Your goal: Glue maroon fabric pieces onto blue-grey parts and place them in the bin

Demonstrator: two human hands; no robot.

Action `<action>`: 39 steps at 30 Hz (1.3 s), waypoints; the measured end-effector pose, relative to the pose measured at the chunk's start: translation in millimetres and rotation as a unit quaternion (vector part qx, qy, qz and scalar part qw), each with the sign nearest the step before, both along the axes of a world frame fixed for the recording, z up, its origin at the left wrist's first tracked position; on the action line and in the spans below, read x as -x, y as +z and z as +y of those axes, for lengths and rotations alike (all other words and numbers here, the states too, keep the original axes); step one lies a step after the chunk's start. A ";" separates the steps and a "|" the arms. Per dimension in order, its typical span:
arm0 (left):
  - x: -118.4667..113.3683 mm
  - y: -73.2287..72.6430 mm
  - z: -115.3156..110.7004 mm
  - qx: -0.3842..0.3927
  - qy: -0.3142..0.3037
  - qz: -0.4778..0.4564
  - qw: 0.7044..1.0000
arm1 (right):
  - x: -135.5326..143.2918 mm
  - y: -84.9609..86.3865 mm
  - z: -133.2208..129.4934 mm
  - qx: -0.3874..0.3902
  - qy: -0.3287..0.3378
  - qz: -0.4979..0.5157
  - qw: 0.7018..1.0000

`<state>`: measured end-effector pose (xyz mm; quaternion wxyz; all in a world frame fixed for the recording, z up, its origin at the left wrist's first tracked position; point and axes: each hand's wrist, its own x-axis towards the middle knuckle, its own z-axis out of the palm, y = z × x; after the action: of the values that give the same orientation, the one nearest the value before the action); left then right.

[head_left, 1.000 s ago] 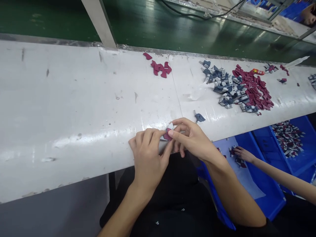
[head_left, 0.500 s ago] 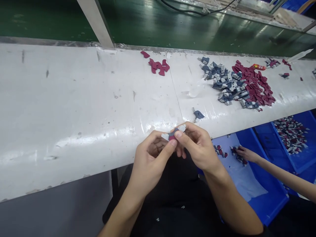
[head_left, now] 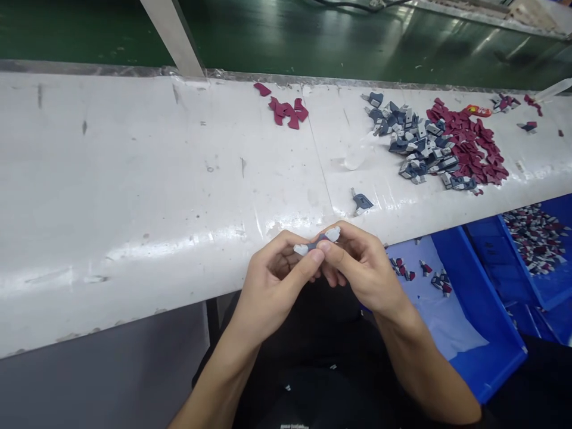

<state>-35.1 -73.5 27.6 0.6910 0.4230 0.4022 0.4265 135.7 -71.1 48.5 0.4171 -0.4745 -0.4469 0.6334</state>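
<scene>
Between both hands is a small grey-and-white plastic part [head_left: 316, 243], held over the table's front edge. My left hand [head_left: 277, 280] pinches its left end, the thumb pressing on the near side. My right hand [head_left: 357, 265] grips the right end, its thumb tip beside the left one. The thumbs cover the part's near face. Just beyond my right hand lies a loose grey-and-white part [head_left: 361, 202]. Farther back on the table is a heap of such grey-and-white parts [head_left: 417, 143], touching a pile of maroon pieces [head_left: 476, 146].
Several maroon pieces [head_left: 288, 111] lie at the back of the white table [head_left: 134, 196]. A blue bin [head_left: 465, 286] with a white sheet and a few parts stands at lower right, beside another blue bin [head_left: 521, 250] full of parts. A metal post [head_left: 174, 36] rises behind.
The maroon piece visible in the held part is now covered by my thumbs. Another person's hand has left the blue bin at right. The view has shifted slightly.
</scene>
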 end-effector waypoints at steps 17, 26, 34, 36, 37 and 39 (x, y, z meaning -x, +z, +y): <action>-2.6 -4.5 -5.1 0.017 -0.015 0.001 1.000 | 0.6 -5.6 0.2 -0.024 -0.032 0.026 0.999; -10.3 6.2 -5.9 0.010 0.029 0.050 0.998 | 0.5 -9.4 -5.7 -0.040 -0.059 -0.011 0.997; -9.0 2.7 -7.8 0.017 0.005 0.049 0.999 | 4.2 -10.4 -9.5 -0.044 -0.094 -0.006 0.995; -9.0 0.1 -8.9 0.026 0.009 0.034 0.999 | 3.9 -11.2 -10.1 -0.034 -0.094 0.007 0.995; -9.0 -1.0 -9.1 0.035 0.010 0.021 0.999 | 3.3 -11.9 -10.1 -0.028 -0.091 0.017 0.995; -8.7 -2.3 -8.5 0.061 0.014 -0.007 0.998 | 1.2 -13.1 -9.3 -0.013 -0.076 0.030 0.997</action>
<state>-26.5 -82.0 25.2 0.7122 0.3710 0.4289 0.4138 134.5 -80.4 35.4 0.4832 -0.4822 -0.4047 0.6085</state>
